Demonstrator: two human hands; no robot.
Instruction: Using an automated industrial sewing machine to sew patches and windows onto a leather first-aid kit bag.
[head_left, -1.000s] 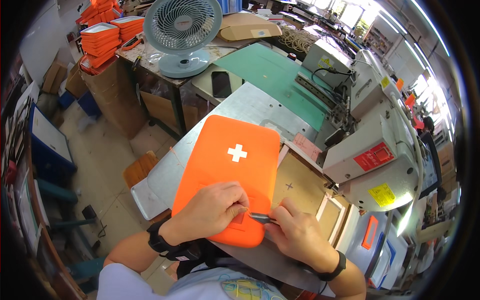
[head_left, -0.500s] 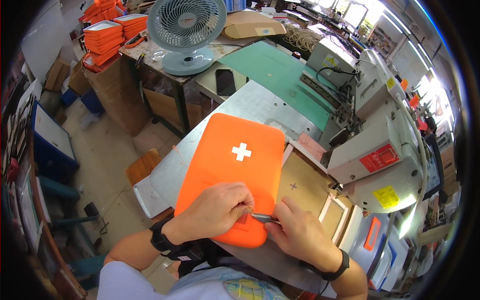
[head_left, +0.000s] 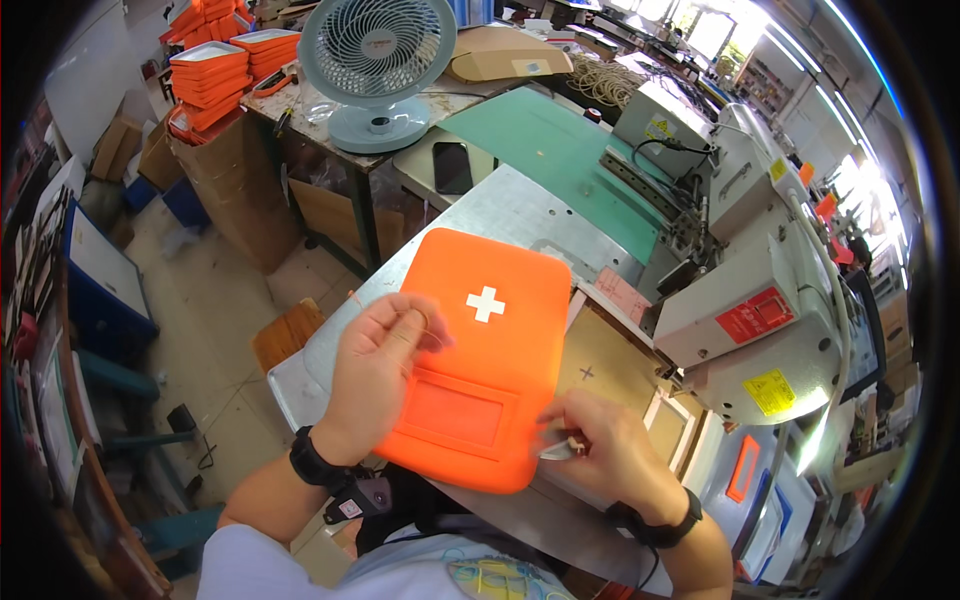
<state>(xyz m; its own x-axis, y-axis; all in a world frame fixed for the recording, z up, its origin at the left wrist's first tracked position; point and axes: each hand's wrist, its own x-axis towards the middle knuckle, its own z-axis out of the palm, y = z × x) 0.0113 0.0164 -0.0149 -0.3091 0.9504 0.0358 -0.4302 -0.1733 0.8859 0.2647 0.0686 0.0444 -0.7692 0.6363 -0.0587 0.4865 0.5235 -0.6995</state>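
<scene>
An orange case panel (head_left: 500, 370) with rounded corners lies on the metal machine table, bearing a white cross (head_left: 485, 304) and a framed rectangular window (head_left: 455, 412). Above its left edge is my left hand (head_left: 382, 352), thumb and fingers pinched on what looks like a thin thread (head_left: 428, 330). Just off the lower right edge, my right hand (head_left: 606, 440) is closed around a small metal cutting tool, apparently thread snips (head_left: 558, 450). Motion blurs its fingertips and part of the tool.
A sewing machine (head_left: 755, 330) stands to the right. Beyond the panel are a green board (head_left: 560, 150), a phone (head_left: 452, 168) and a fan (head_left: 378, 60). Stacked orange pieces (head_left: 210, 80) sit at the far left, and a wooden stool (head_left: 288, 335) is left of the table.
My left hand has moved up and left from the panel's lower part, uncovering the window. My right hand has drawn the snips slightly right, off the panel's edge. The panel has hardly moved.
</scene>
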